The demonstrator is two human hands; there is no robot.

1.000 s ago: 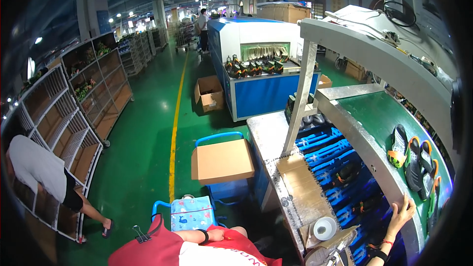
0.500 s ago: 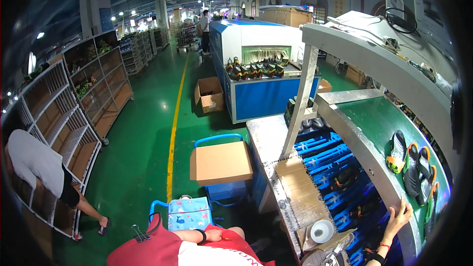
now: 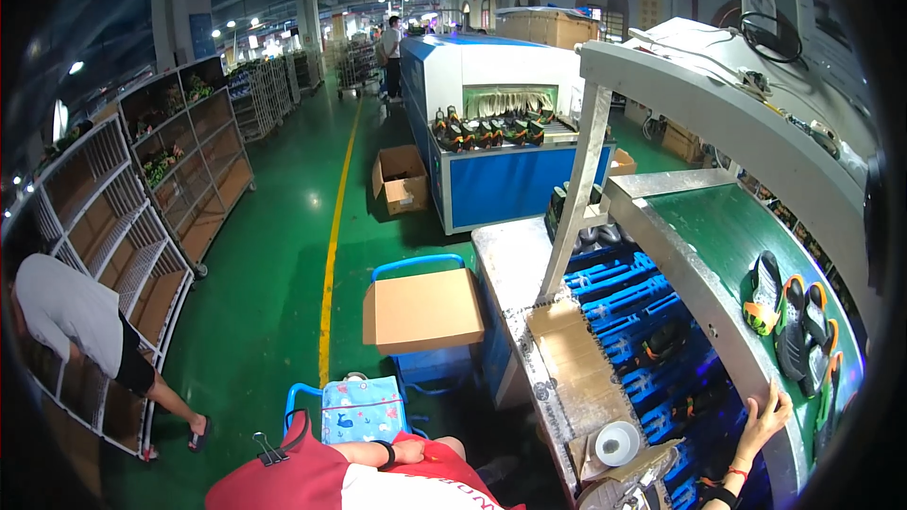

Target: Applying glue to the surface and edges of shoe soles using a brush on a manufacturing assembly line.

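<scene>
Since a second ago the bent-over person in the grey shirt (image 3: 71, 316) at the far-left shelving has shifted lower and leftward in view, while the right hand (image 3: 767, 420) stays on the metal edge of the green conveyor belt (image 3: 727, 227), fingers spread and pressed against it, holding nothing. The left hand (image 3: 408, 453) rests low at near centre, over a red garment (image 3: 312, 477); whether it grips anything I cannot tell. On the belt just right of the right hand lie dark shoes with green and orange soles (image 3: 794, 312) — close but not touching it. Below the belt sit blue racks (image 3: 628, 307), and a roll of tape (image 3: 618, 442) lies on cardboard near the hand. Further left, an open cardboard box (image 3: 422, 307) sits on a blue cart — between the person and the green floor's yellow line (image 3: 333, 246).
</scene>
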